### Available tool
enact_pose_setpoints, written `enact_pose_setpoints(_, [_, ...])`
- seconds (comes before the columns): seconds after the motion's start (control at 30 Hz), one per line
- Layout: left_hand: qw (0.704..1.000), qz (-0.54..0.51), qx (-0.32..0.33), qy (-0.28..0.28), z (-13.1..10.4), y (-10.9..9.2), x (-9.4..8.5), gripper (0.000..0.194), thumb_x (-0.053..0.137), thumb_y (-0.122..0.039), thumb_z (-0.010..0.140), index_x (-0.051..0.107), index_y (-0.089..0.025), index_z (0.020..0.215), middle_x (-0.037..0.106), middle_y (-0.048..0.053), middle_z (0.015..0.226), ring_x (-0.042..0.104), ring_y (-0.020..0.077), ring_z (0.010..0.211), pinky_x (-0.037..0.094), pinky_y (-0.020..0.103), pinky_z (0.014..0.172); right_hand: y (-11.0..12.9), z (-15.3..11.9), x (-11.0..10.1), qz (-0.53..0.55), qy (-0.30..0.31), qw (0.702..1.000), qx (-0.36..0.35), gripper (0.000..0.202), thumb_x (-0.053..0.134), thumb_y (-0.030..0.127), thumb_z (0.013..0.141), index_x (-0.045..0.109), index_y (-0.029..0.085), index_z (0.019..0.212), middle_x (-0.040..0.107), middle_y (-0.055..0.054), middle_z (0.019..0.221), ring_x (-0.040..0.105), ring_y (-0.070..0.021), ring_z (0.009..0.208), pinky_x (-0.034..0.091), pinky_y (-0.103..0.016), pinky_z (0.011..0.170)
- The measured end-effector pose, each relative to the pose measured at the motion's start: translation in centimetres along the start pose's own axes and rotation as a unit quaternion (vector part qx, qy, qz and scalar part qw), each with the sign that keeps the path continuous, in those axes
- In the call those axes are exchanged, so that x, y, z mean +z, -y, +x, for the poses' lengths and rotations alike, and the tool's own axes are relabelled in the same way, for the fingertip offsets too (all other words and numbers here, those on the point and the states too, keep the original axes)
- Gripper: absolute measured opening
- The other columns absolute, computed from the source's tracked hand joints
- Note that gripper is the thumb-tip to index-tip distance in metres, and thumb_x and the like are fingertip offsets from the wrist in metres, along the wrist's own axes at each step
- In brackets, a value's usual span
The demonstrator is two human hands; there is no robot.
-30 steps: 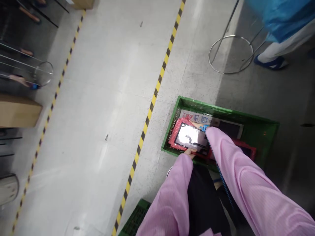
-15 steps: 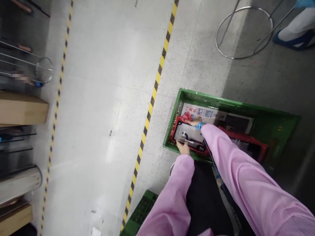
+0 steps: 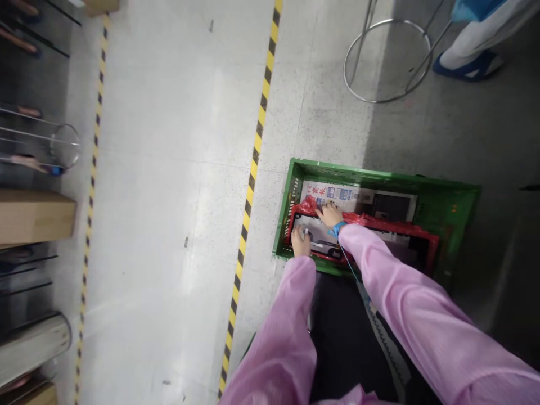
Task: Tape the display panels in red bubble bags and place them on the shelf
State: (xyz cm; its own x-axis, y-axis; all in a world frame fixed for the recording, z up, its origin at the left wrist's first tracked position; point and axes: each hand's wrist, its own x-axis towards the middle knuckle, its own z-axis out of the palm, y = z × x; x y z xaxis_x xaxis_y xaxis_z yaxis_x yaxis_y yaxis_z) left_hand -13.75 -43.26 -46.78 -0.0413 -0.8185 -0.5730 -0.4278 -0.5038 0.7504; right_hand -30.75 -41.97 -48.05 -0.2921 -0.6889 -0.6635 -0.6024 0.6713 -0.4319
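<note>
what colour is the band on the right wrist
Blue; the wristband shows best in the head view.

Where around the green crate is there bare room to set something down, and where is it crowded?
The widest free patch is the floor between the two striped tapes. Another lies between the crate and the stool's foot ring. The crate's left half is crowded: newspaper, red wrap, flat panel, left hand and right hand.

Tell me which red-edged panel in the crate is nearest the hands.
The left panel in the picture: the left hand is over it, the right hand at its upper edge. The other panel lies further right, partly behind the right sleeve.
</note>
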Motion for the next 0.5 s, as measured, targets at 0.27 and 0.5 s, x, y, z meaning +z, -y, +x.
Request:
enact_pose_setpoints(0.27, [0.99, -0.005, -0.044, 0.13, -9.2, -5.7, -4.1, 0.037, 0.081, -0.019, 0.066, 0.07, -0.024, 0.101, 0.068, 0.01, 0.117, 0.061, 0.0297, 0.117, 0.04, 0.04, 0.109, -3.8, -13.9, -8.1, 0.008, 0.017, 0.997, 0.081, 0.036, 0.055, 0.027, 0.095, 0.068, 0.012, 0.124, 0.064, -0.02, 0.129, 0.06, -0.0291, 0.119, 0.044, -0.039, 0.102])
enact_pose_setpoints(0.5, [0.923, 0.004, -0.011, 0.383, -19.7, -12.8, -5.2, 0.033, 0.082, -0.022, 0.073, 0.069, -0.021, 0.103, 0.064, 0.012, 0.125, 0.056, 0.028, 0.123, 0.038, 0.043, 0.113, 3.0, -32.9, -18.1, 0.073, -0.238, 0.949, 0.193, 0.04, 0.04, 0.032, 0.101, 0.064, 0.015, 0.128, 0.063, -0.016, 0.129, 0.06, -0.0239, 0.121, 0.043, -0.035, 0.105])
